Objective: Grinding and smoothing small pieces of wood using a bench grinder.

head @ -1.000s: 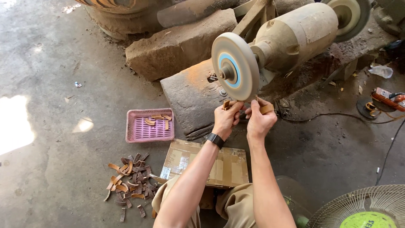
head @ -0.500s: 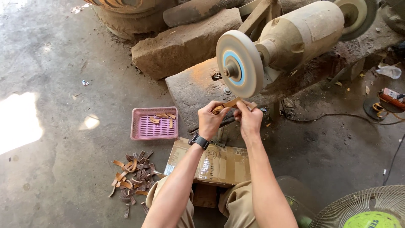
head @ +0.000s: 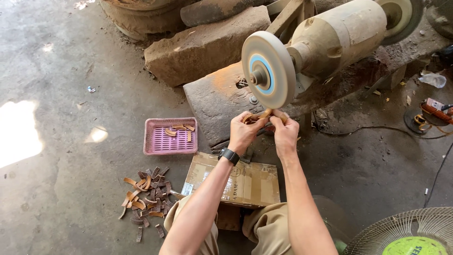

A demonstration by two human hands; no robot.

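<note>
- Here, a small curved brown wooden piece (head: 262, 114) is pinched at its ends by the left hand (head: 245, 132) and right hand (head: 284, 132).
- Its long axis is held crosswise, directly below the dusty grey buffing wheel (head: 268, 70).

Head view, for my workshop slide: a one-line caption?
Both hands, left hand and right hand, hold a small curved brown piece under the round grey grinding wheel.

Soft, even daylight fills the scene, and a blown-out patch of sun glares white on the grey concrete floor (head: 56, 198) at the left edge. Shadows are faint; focus is sharp throughout, with slight wide-angle stretching toward the corners.
</note>
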